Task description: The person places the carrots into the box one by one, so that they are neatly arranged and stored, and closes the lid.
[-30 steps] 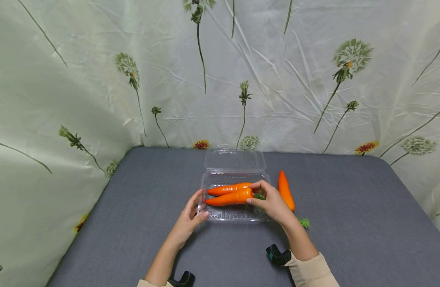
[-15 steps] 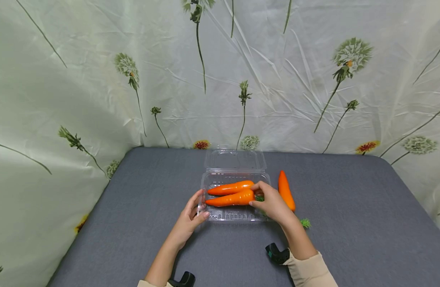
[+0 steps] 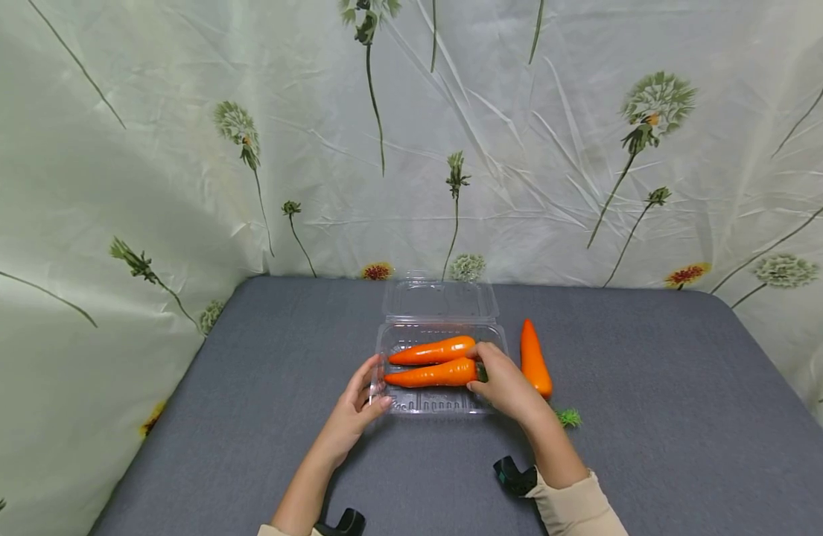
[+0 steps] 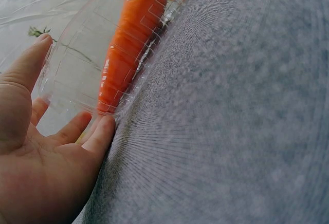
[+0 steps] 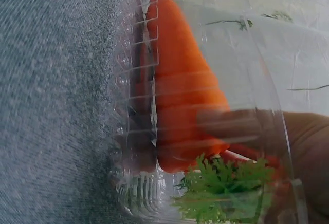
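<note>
The front carrot (image 3: 430, 374) is lying inside the clear container (image 3: 424, 410), and its long axis is running from left to right, the narrow tip pointing toward the left hand (image 3: 357, 396). The right hand (image 3: 508, 383) is being nearer to the thick end and is pinching it (the right wrist view is showing the thumb against it). The left hand is not clenching; its loosely extended fingers are touching the container's left side. Behind, the back carrot (image 3: 430, 351) is lying almost parallel, while the third carrot (image 3: 535, 359) is resting outside, on the table (image 3: 250, 417)
</note>
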A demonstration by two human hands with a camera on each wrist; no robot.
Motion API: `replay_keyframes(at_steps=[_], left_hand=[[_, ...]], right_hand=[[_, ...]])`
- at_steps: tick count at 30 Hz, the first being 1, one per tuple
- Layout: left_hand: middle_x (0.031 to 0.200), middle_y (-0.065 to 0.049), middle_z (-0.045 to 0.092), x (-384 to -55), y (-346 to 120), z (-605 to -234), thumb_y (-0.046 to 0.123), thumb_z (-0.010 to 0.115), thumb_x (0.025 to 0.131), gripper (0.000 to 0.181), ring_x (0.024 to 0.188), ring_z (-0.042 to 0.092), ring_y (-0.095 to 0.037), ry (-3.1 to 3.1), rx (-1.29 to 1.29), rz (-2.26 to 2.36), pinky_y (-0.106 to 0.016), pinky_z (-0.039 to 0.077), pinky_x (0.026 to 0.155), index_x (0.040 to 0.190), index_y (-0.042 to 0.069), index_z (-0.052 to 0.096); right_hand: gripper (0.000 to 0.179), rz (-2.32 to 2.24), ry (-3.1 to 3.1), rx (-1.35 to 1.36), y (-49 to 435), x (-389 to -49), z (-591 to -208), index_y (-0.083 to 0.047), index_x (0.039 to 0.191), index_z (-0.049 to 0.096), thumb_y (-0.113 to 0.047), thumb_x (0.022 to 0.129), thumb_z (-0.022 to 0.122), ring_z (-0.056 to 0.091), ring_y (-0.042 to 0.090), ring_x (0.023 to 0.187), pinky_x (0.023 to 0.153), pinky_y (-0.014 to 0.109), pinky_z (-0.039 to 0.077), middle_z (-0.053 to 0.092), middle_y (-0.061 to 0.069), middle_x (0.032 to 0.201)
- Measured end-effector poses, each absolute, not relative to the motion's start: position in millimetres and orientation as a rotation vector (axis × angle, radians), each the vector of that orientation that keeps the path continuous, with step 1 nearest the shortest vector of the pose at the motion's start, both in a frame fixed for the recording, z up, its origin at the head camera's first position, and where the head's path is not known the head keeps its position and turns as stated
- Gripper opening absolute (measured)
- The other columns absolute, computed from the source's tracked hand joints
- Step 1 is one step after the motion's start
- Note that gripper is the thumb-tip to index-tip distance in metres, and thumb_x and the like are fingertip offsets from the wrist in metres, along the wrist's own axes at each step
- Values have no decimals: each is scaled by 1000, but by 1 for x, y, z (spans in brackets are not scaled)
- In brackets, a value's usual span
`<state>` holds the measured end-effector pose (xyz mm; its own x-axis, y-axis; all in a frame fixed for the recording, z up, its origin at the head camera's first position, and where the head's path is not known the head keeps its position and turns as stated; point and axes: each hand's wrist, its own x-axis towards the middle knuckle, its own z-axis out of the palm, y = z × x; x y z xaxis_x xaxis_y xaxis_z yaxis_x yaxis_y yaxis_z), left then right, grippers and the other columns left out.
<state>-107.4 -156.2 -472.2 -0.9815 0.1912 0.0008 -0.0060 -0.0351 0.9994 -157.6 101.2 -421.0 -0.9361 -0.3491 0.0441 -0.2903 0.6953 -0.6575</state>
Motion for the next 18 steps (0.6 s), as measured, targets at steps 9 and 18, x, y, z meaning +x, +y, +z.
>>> replay_keyframes(at_steps=[9, 18], left_hand=[[141, -16, 27, -105, -155, -470, 9, 63, 84, 69, 124, 32, -32, 2087, 169, 2148, -31, 39, 88, 141, 22, 26], [140, -16, 28, -106, -156, -470, 8, 63, 84, 69, 123, 33, -33, 2081, 175, 2152, -32, 39, 88, 140, 22, 27]], right_hand=[[59, -1329, 2681, -515, 107, -156, -420, -2, 127, 44, -11, 76, 72, 43, 28, 115, 92, 45, 36, 46, 11, 125], [54, -1758, 2463, -572, 115, -159, -422, 2, 126, 41, -7, 80, 68, 36, 30, 123, 99, 48, 25, 42, 19, 130]])
